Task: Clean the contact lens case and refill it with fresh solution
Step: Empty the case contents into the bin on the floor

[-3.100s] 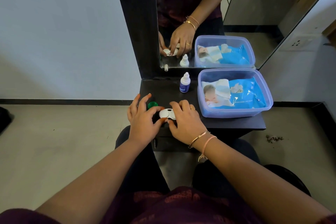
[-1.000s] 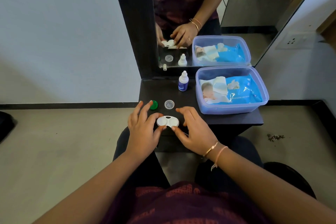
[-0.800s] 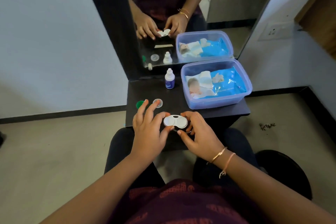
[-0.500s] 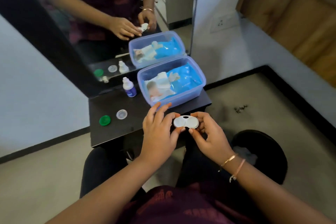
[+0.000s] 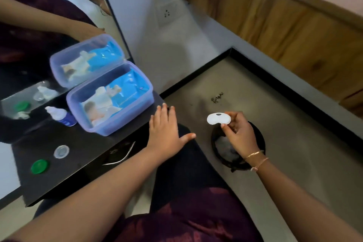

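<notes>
My right hand [image 5: 238, 133] pinches the white contact lens case [image 5: 218, 118] at its right end and holds it over a black bin [image 5: 257, 139] on the floor. My left hand [image 5: 167, 133] lies flat with fingers spread, near the right corner of the dark shelf [image 5: 88, 143] and above my knee. A green cap [image 5: 39, 166] and a clear cap [image 5: 61, 151] lie on the shelf at the left. The small solution bottle [image 5: 61, 116] with a blue label stands by the mirror.
A clear plastic box [image 5: 110, 96] with a blue wipes pack stands on the shelf by the mirror [image 5: 49, 35]. The bin holds crumpled pale material. Some dark debris [image 5: 217, 97] lies on the floor near the wall, and wooden panelling [image 5: 284, 31] runs behind it.
My left hand let go of the lens case and now lies flat. My right hand carried the case rightwards, off the shelf and over the bin. The view swung to the right.
</notes>
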